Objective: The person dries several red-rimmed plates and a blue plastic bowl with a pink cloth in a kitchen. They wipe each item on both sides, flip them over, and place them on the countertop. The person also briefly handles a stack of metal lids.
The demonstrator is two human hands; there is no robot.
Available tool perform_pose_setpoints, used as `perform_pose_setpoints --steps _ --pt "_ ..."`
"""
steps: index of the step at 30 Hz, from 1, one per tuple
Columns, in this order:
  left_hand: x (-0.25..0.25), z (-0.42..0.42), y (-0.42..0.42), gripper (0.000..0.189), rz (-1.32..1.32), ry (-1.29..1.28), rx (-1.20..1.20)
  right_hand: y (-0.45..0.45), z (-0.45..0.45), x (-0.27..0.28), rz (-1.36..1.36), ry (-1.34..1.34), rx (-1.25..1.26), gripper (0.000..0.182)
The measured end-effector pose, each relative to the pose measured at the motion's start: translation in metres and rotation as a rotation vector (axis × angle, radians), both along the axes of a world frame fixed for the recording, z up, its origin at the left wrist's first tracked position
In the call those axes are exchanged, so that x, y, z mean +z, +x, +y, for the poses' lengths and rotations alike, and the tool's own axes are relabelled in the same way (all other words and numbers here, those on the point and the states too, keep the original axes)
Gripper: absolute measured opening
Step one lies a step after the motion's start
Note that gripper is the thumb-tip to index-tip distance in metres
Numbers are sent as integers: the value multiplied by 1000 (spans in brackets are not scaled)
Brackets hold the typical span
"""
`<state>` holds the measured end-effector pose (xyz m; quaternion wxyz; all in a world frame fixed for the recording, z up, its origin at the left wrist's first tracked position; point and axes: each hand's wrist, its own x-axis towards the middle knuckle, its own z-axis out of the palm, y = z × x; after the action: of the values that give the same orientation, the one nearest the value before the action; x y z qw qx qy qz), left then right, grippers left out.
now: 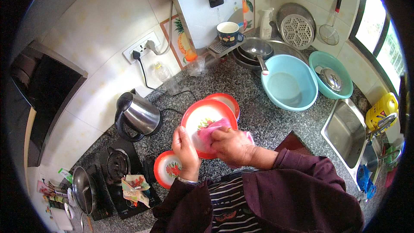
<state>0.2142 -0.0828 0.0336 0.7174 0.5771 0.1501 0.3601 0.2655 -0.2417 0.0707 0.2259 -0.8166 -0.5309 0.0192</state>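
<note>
My left hand (187,150) grips the lower left rim of a red-rimmed plate (207,113) with a floral centre, tilted up above the granite counter. Bunched in my right hand (231,144) is a pink cloth (213,131), pressed on the plate's inner face. Partly hidden behind that plate, another red-rimmed plate (231,102) lies on the counter, with a blue edge showing under it. A further red-rimmed plate with red flowers (168,170) rests to the left of my left hand, beside the stove.
A steel electric kettle (142,113) stands at left, near a gas stove (119,165) with a folded paper (136,187) on it. At the back right are a light blue basin (289,82), a green basin (346,81) and pans (255,48). A steel sink (344,132) is at right.
</note>
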Motion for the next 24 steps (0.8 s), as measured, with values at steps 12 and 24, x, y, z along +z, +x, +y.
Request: perform_pose_setpoints --steps 12,24 --pt "10 -8 -2 30 -21 -224 -54 34 26 14 -398 281 -266 14" --pt "-3 -1 2 30 32 8 45 -5 14 -9 81 245 6 18"
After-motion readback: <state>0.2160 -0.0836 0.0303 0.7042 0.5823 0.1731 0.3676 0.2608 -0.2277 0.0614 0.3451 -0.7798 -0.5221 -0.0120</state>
